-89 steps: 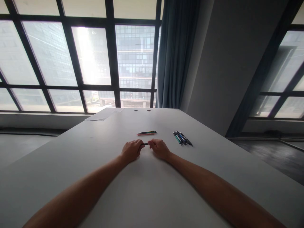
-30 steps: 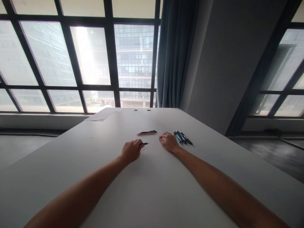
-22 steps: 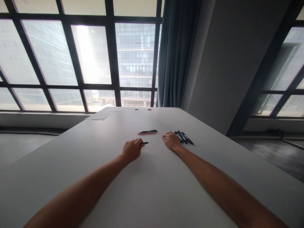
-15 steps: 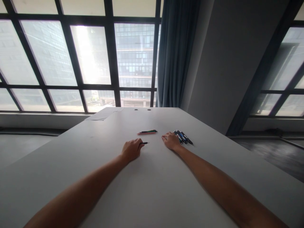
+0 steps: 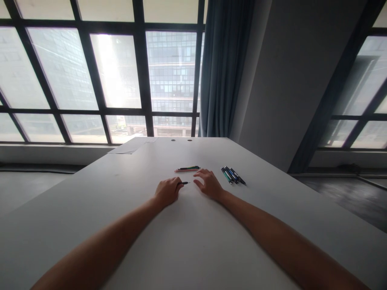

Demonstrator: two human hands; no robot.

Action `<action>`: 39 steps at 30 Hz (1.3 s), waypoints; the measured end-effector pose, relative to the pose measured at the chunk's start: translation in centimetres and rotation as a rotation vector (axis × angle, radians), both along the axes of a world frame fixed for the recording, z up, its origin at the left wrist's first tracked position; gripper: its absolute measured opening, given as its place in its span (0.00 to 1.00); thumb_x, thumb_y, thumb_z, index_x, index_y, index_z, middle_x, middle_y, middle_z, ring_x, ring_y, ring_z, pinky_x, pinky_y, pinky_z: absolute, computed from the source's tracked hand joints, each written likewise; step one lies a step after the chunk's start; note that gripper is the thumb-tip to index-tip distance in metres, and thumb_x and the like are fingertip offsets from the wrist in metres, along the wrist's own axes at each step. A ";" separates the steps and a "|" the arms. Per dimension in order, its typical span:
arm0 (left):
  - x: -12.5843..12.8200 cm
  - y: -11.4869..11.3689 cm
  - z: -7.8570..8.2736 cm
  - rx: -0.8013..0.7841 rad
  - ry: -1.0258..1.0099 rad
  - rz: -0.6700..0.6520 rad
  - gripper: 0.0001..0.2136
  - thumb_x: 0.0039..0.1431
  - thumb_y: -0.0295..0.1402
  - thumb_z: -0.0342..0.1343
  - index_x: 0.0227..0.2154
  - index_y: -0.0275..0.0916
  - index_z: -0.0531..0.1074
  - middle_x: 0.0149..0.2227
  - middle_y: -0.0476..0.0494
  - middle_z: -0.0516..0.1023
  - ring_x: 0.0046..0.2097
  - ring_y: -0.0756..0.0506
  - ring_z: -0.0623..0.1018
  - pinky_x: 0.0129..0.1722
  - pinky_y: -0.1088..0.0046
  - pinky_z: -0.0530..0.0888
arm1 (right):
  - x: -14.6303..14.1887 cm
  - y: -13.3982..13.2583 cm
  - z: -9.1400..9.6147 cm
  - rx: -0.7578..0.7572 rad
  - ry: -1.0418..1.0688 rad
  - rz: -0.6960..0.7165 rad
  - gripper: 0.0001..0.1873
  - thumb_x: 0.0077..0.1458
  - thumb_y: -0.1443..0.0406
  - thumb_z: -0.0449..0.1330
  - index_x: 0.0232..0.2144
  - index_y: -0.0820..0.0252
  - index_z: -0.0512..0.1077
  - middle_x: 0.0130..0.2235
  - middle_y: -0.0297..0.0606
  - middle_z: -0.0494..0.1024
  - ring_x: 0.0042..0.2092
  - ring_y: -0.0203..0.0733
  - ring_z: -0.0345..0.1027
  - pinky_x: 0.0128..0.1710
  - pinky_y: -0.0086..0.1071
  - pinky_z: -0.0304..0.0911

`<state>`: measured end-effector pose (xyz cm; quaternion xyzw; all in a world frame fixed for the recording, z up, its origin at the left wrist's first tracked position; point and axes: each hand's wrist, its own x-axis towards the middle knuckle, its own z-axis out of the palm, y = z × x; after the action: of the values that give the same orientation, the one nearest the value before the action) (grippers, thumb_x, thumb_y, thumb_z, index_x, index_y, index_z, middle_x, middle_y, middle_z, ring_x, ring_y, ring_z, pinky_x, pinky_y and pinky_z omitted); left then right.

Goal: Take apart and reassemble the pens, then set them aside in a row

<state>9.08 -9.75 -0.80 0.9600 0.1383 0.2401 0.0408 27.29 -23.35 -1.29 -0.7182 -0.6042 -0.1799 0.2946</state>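
My left hand [image 5: 168,191] is closed around a dark pen [image 5: 184,183], whose tip points right from between the thumb and fingers. My right hand [image 5: 209,183] hovers just right of that tip, its thumb and fingers apart with nothing seen between them. Just beyond both hands lie a few pens [image 5: 186,168], dark, green and salmon-pink, side by side. To the right of my right hand, several more pens [image 5: 233,175], black, blue and green, rest slantwise in a loose row.
A white table [image 5: 193,245] spreads beneath my arms. Thin white sheets [image 5: 128,147] lie at its far left edge, and two dark round spots [image 5: 181,140] sit at the far end. Behind it are a blue-grey curtain [image 5: 219,72] and framed windows.
My right hand has moved left from beside the right-hand pens toward the held pen's tip, and its fingers have spread. The green pen it covered now shows. My left hand has stayed put.
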 end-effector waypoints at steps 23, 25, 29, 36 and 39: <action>0.1 0.1 -0.2 0.014 0.027 0.045 0.10 0.66 0.40 0.44 0.38 0.42 0.68 0.39 0.45 0.79 0.38 0.44 0.78 0.34 0.72 0.66 | 1.9 -0.6 -0.3 0.102 0.105 0.138 0.05 0.51 0.71 0.61 0.30 0.58 0.76 0.37 0.39 0.77 0.39 0.41 0.71 0.44 0.36 0.64; 0.2 0.2 -0.2 0.008 0.044 0.064 0.11 0.66 0.40 0.44 0.38 0.42 0.68 0.39 0.45 0.79 0.39 0.44 0.78 0.34 0.72 0.66 | 2.7 -0.8 -0.3 0.105 0.106 0.094 0.05 0.50 0.71 0.61 0.30 0.59 0.76 0.37 0.39 0.76 0.37 0.41 0.70 0.42 0.35 0.65; 0.2 0.1 0.0 -0.005 0.063 0.078 0.11 0.66 0.40 0.44 0.38 0.42 0.69 0.39 0.45 0.79 0.39 0.44 0.78 0.34 0.72 0.66 | 3.2 -1.0 -0.4 0.092 0.114 0.078 0.04 0.50 0.70 0.61 0.29 0.58 0.76 0.36 0.39 0.76 0.36 0.40 0.70 0.40 0.34 0.66; 0.2 -0.3 0.4 -0.026 0.086 0.136 0.19 0.60 0.53 0.47 0.38 0.41 0.70 0.39 0.43 0.79 0.40 0.42 0.78 0.36 0.70 0.69 | 0.2 -0.6 -0.2 0.086 0.103 0.186 0.04 0.52 0.69 0.61 0.30 0.58 0.76 0.35 0.38 0.76 0.34 0.38 0.69 0.39 0.33 0.66; 0.2 -0.3 0.4 -0.018 0.094 0.166 0.23 0.59 0.56 0.46 0.36 0.40 0.70 0.38 0.42 0.79 0.40 0.41 0.78 0.36 0.69 0.69 | -1.1 -0.3 -0.1 0.096 0.074 0.239 0.04 0.53 0.69 0.61 0.31 0.58 0.76 0.35 0.38 0.76 0.34 0.37 0.69 0.39 0.33 0.65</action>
<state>9.24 -10.06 -0.36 0.9550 0.2213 0.1963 0.0230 26.17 -23.65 -1.39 -0.6325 -0.6648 -0.1454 0.3699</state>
